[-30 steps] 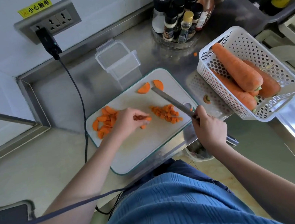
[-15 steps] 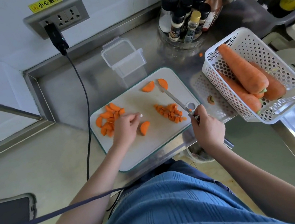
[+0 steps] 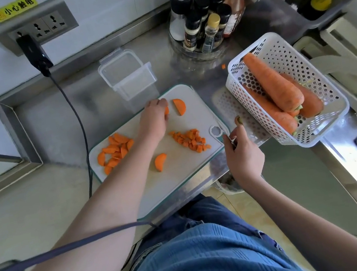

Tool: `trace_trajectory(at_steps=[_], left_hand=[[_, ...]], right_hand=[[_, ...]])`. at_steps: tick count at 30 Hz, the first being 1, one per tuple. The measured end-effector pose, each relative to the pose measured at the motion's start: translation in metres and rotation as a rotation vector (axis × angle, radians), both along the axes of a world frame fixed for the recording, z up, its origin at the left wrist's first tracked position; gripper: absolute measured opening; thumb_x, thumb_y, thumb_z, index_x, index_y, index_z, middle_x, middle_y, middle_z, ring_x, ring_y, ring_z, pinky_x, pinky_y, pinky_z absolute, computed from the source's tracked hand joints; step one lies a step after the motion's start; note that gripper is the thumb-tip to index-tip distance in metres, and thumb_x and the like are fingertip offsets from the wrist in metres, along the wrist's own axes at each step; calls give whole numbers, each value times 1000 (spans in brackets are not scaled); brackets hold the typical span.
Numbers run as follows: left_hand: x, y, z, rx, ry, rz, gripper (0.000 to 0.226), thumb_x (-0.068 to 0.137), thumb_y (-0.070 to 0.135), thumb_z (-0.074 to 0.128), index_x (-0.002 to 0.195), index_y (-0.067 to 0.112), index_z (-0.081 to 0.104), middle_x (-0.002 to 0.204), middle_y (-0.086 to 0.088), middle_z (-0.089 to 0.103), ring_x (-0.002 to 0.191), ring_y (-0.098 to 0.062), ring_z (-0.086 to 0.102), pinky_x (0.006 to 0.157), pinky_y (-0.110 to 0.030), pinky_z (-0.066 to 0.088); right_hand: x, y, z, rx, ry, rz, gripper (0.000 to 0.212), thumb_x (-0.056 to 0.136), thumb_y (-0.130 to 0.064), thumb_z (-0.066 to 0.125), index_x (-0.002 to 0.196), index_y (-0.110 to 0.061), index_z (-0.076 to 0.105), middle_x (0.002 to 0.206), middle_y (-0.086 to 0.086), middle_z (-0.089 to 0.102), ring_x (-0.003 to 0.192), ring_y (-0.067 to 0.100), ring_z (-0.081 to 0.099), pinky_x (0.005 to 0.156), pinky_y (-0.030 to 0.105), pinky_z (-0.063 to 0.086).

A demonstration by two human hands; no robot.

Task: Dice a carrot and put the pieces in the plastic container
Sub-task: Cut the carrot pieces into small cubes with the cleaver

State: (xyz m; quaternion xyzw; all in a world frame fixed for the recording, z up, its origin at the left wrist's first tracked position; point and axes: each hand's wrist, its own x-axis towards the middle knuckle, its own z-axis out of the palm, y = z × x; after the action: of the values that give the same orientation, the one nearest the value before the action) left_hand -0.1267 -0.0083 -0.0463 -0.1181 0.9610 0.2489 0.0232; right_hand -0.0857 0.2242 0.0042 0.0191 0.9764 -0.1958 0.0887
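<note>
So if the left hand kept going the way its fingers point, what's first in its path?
The left hand already touches a carrot slice; straight on, probably the clear container just past the board edge, though depth is unclear.

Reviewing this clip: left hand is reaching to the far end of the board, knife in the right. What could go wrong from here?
1. The left hand reaches for a half-slice at the board's far edge; the forearm passes beside the diced pile and could scatter it.
2. The right hand holds the knife at the counter's front edge; a slip could drop it.
3. The white basket of carrots overhangs that edge and might tip.
</note>
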Motion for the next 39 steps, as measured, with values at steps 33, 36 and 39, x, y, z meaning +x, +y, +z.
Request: trace_trajectory(at_steps=[33, 36, 39], left_hand=[[143, 6, 12, -23, 88, -800, 43, 73, -17, 53, 106, 6, 67, 112, -12, 65, 109, -28, 59, 93, -41, 50], [148, -3, 17, 30, 88, -548, 73, 73, -23, 51, 137, 11, 47, 143, -10, 43, 134, -23, 37, 107, -31, 29], [137, -13, 19, 165, -62, -368, 68, 84, -5, 60, 145, 14, 34, 152, -4, 29, 141, -12, 19, 113, -23, 19]], right_hand=[[18, -18, -8, -86, -19, 101, 21, 98, -35, 47, 97, -14, 43, 75, 2, 61, 66, 31, 59, 54, 33, 40], [17, -19, -7, -95, -19, 103, 21, 98, -35, 47, 98, -14, 43, 73, 0, 59, 65, 31, 59, 54, 33, 41], [16, -20, -7, -93, -22, 105, 22, 99, -35, 47, 98, -14, 42, 71, -1, 56, 63, 30, 57, 52, 32, 38]])
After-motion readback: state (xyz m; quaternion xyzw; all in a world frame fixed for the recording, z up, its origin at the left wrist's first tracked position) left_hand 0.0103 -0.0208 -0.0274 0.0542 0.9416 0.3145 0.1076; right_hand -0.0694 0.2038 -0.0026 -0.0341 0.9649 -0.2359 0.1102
